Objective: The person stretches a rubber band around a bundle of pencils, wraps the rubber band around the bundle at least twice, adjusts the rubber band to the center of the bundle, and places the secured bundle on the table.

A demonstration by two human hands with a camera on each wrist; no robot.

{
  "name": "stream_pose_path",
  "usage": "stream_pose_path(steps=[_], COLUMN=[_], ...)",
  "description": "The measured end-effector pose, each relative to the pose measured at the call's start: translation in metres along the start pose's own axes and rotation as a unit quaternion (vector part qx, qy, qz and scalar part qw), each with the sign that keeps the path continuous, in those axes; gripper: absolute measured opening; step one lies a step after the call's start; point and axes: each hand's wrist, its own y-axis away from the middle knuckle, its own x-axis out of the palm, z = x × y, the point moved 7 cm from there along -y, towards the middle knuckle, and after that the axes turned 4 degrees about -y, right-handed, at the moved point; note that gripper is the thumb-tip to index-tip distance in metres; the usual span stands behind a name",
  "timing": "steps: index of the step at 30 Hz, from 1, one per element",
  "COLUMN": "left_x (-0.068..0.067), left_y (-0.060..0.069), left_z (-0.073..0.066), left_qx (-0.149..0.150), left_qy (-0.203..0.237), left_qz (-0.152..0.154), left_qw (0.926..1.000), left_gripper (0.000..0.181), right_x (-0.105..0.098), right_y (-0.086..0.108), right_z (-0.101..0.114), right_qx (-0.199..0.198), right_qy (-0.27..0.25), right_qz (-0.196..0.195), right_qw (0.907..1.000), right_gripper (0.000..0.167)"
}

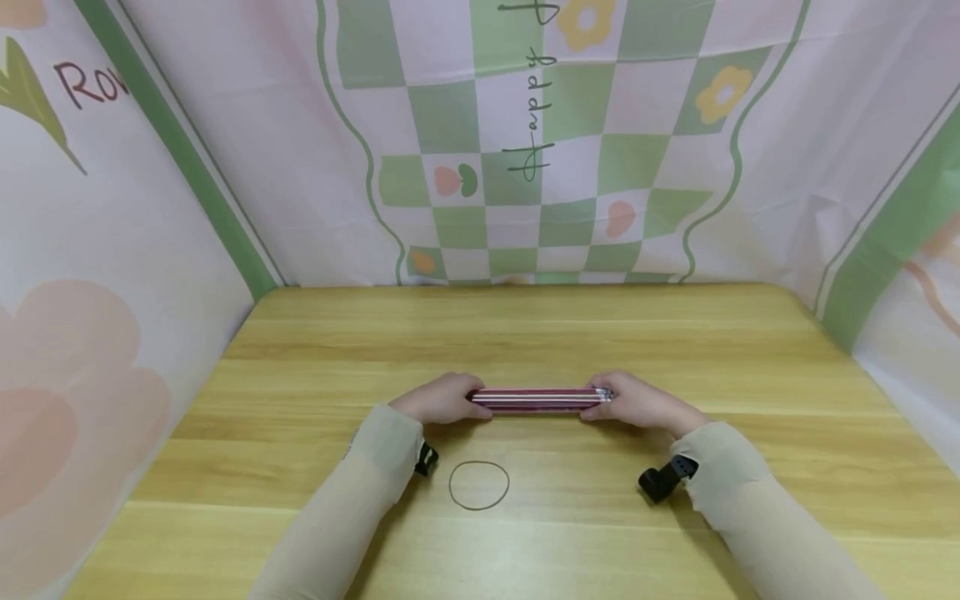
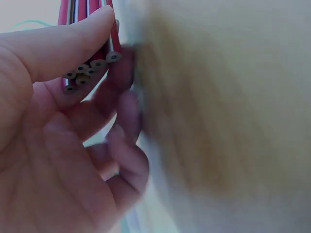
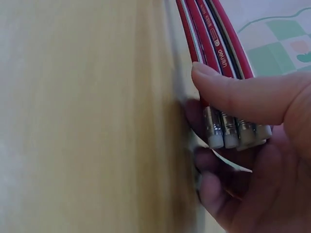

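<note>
The red, stripy pencils (image 1: 536,401) have flat ends (image 2: 98,63) and white rubbers (image 3: 216,141). The left grip (image 1: 444,399) and right grip (image 1: 639,403) pinch them, closed tight around each end.

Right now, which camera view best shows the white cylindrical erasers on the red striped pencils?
The right wrist view: the white cylindrical erasers appear close up by the right hand. In the head view they are too small to make out clearly; the left wrist view shows none, only the opposite ends of the red striped pencils.
</note>
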Motion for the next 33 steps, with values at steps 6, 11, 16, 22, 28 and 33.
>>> stream_pose_path(steps=[6, 11, 16, 22, 28, 33], left_x=[-0.004, -0.003, -0.003, -0.002, 0.001, 0.003], left_y=[0.001, 0.001, 0.003, 0.004, 0.003, 0.001], left_z=[0.002, 0.006, 0.007, 0.006, 0.004, -0.001], left_qx=[-0.001, -0.011, -0.017, -0.023, -0.024, -0.021], left_qy=[0.138, 0.271, 0.355, 0.410, 0.428, 0.439], left_qz=[-0.010, -0.021, -0.040, -0.057, -0.070, -0.078], left_qw=[0.9904, 0.9622, 0.9338, 0.9098, 0.9006, 0.8950], left_gripper=[0.016, 0.026, 0.036, 0.039, 0.039, 0.040], right_x=[-0.004, -0.005, -0.006, -0.003, -0.002, -0.001], right_y=[0.002, 0.004, 0.006, 0.006, 0.006, 0.006], right_z=[-0.008, -0.013, -0.015, -0.015, -0.013, -0.006], right_qx=[0.011, 0.020, 0.033, 0.027, 0.017, -0.003], right_qy=[-0.084, -0.165, -0.230, -0.329, -0.389, -0.420], right_qz=[-0.005, -0.008, -0.029, -0.053, -0.060, -0.055], right_qw=[0.9964, 0.9861, 0.9723, 0.9426, 0.9192, 0.9058], right_gripper=[0.031, 0.044, 0.054, 0.043, 0.031, 0.031])
